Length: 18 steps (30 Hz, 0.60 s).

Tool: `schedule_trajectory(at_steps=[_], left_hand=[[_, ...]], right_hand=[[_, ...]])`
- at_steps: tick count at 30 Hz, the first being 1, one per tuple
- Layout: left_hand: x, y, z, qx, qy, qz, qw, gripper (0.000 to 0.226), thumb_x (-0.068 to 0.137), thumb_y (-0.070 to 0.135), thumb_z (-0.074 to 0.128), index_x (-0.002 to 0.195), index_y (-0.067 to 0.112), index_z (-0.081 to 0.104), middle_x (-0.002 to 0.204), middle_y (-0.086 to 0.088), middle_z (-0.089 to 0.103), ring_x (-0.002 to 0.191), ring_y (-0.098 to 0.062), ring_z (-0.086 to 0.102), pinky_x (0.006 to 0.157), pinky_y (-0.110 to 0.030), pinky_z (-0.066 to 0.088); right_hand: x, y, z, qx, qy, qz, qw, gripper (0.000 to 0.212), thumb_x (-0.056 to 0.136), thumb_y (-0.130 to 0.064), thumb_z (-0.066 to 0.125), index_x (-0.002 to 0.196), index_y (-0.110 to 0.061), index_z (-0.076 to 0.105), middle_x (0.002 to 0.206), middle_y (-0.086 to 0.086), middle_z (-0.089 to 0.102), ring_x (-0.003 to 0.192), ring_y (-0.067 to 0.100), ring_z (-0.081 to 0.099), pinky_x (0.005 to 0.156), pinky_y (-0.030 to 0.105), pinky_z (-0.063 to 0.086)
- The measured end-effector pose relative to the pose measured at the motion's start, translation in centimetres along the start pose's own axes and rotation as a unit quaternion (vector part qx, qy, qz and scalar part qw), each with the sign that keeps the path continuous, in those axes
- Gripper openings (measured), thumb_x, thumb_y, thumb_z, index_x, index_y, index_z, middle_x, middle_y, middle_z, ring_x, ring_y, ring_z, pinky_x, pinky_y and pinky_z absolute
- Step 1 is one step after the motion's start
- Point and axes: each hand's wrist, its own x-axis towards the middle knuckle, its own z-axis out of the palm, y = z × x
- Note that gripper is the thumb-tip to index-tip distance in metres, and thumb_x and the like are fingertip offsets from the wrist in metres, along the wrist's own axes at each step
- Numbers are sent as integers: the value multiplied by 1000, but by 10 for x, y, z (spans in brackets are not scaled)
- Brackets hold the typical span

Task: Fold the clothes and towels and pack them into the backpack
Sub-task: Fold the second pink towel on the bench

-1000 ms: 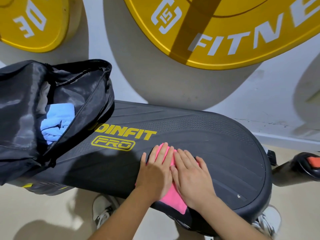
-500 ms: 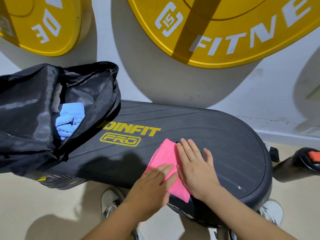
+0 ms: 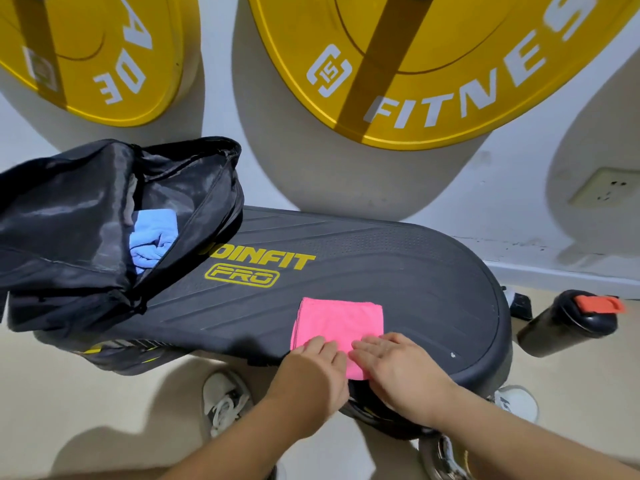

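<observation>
A folded pink towel [image 3: 341,320] lies flat as a small rectangle on the black step platform [image 3: 398,271], near its front edge. My left hand [image 3: 313,370] and my right hand [image 3: 398,368] rest side by side on the towel's near edge, fingers flat and slightly apart. The black backpack [image 3: 69,223] lies unzipped on the platform's left end, and a crumpled light blue cloth [image 3: 152,239] shows inside its opening.
Two big yellow weight plates [image 3: 433,64] [image 3: 86,53] lean on the white wall behind. A black bottle with a red cap [image 3: 568,323] lies on the floor at the right. My white shoes [image 3: 225,400] stand under the platform's front edge.
Both hands have slid from the middle of the pink towel back to its near edge, leaving most of it uncovered and lying squarer. The camera view has shifted down and right.
</observation>
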Motion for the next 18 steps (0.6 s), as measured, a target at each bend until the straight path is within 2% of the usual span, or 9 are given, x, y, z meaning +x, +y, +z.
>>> schedule_trajectory(at_steps=[3,5,7,8,11,13,15,17,18], left_hand=[[-12,-11,7,-20,-7,-58,998,57,61,22,50,116,16,59,118,-7,63,102,-25,60,69,-29,57],[-16,-20,7,-56,-26,-88,994,62,62,12,44,122,18,55,121,-3,63,104,-21,63,69,-27,58],[-13,-25,4,-122,-34,-114,985,63,55,7,58,117,19,62,116,0,68,99,-19,67,70,-27,58],[-10,-29,2,-146,-25,-122,981,61,53,9,62,113,19,67,112,1,69,97,-18,68,70,-27,58],[-4,-35,-10,-181,-11,-142,973,44,66,25,45,102,23,70,96,2,72,87,-20,67,66,-27,55],[0,-37,-15,-182,-27,-153,971,44,68,35,35,97,26,67,84,0,68,82,-24,61,65,-31,50],[5,-39,-18,-188,-38,-154,969,47,67,40,28,91,25,65,79,-2,64,79,-24,56,67,-33,46],[9,-41,-20,-232,-2,-175,957,32,71,35,36,77,23,64,68,1,61,66,-19,55,61,-29,45],[10,-45,-19,-265,13,-215,940,21,74,32,44,72,23,63,63,3,60,59,-13,54,58,-26,44]], right_hand=[[-4,6,2,25,-12,10,1000,47,68,-28,44,108,-25,69,114,-7,70,104,10,66,81,22,53],[-5,8,9,78,-1,34,996,49,72,-22,49,118,-24,66,125,-6,65,117,10,60,91,24,48],[-6,7,13,144,21,72,987,50,77,-21,51,125,-26,61,136,-10,56,128,6,49,102,26,40],[-7,6,13,165,34,92,981,48,78,-23,53,125,-29,61,135,-12,57,128,5,49,103,27,41],[-4,6,12,197,62,140,968,37,80,-27,58,117,-34,63,115,-13,69,105,14,62,86,28,47],[0,8,11,233,51,175,955,29,83,-31,57,111,-38,62,101,-11,72,94,17,63,77,30,47],[5,14,9,264,40,190,945,24,84,-35,56,106,-39,61,96,-12,71,91,16,64,76,32,49],[10,18,7,289,34,210,933,20,86,-32,58,104,-37,63,95,-12,71,91,16,64,78,32,49],[13,20,6,298,36,225,927,18,87,-29,60,103,-35,64,95,-11,71,92,17,63,79,32,49]])
